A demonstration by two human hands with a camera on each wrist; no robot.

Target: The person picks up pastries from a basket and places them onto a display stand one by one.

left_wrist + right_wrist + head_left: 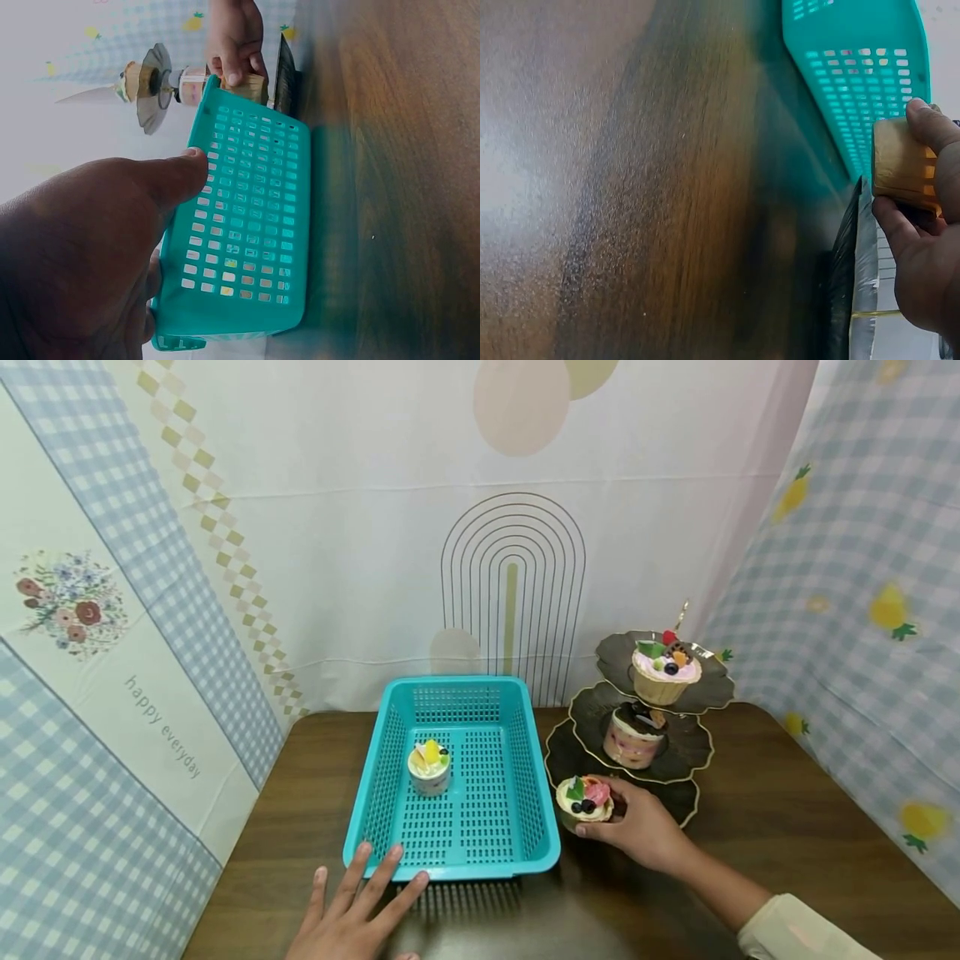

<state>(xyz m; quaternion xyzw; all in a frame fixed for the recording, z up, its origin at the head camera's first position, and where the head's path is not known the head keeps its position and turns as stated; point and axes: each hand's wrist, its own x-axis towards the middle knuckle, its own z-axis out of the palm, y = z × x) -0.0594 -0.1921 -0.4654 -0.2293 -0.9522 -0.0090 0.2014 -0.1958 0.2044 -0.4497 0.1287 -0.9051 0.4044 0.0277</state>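
My right hand (637, 828) grips a cupcake (583, 802) topped with cream, dark berries, a green leaf and a pink piece. It is over the bottom tier of a dark, gold-edged three-tier stand (684, 797), close beside the basket's right wall; the right wrist view shows its tan cup (900, 161) between thumb and fingers. My left hand (352, 914) lies with fingers spread at the near rim of the turquoise basket (543, 852); in the left wrist view its thumb is at the rim. Inside the basket stands a small cream-topped cake cup (430, 772) with yellow fruit.
On the stand's middle tier sits a chocolate-topped cake cup (633, 739), and on the top tier a pink-cream cupcake (663, 672). The dark wooden table (277, 827) reaches back to a printed cloth (360, 568), with checked cloth at both sides.
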